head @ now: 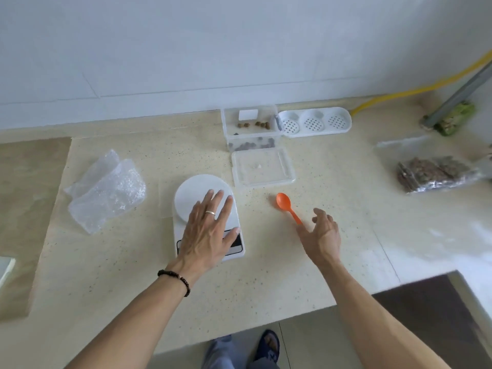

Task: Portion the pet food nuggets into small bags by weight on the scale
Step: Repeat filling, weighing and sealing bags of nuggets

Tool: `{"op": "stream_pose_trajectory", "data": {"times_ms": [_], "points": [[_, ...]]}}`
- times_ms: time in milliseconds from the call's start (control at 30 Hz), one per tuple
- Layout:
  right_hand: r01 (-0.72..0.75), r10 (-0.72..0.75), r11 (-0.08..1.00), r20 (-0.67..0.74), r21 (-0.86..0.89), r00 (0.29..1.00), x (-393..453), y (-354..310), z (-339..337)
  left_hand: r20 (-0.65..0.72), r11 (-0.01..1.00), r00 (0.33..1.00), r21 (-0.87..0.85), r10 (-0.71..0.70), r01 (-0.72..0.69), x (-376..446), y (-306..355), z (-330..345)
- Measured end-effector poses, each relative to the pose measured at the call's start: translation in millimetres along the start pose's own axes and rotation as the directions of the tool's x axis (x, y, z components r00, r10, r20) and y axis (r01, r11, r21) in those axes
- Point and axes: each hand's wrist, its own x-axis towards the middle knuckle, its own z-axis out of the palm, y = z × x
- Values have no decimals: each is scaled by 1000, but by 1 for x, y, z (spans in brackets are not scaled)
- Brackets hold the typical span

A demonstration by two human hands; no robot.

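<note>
A white kitchen scale [194, 194] sits on the counter with its round platform bare. My left hand [207, 230] lies flat on it, fingers spread, covering most of the display. An orange plastic spoon [286, 205] lies to the right of the scale, handle toward me. My right hand [320, 234] hovers open just at the handle's end, fingers curled, holding nothing. Behind stands a clear container [250, 127] with a few brown nuggets, its lid [263, 167] lying in front. Filled bags of nuggets [431, 173] lie at the far right.
A pile of empty clear plastic bags [106, 189] lies left of the scale. A white perforated tray [314, 122] sits beside the container at the wall. A yellow hose [415, 89] runs along the back right. The counter edge steps in at the lower right.
</note>
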Motion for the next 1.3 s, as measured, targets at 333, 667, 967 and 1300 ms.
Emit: {"op": "stream_pose_trajectory", "data": {"times_ms": [333,667,967,1300], "points": [[-168,159,983,122,75,980,13,18,1,111,986,980,-1,165,-166,59,16,13],[-167,100,820,150,548,984,42,-70,7,10,997,999,-52,49,-49,81,-37,-6],[-246,18,850,440,466,898,61,-129,39,21,995,1000,-102,-18,20,91,-70,-23],[69,-304,867,414,494,858,76,-162,-45,167,705,972,-669,-168,237,149,-50,-83]]}}
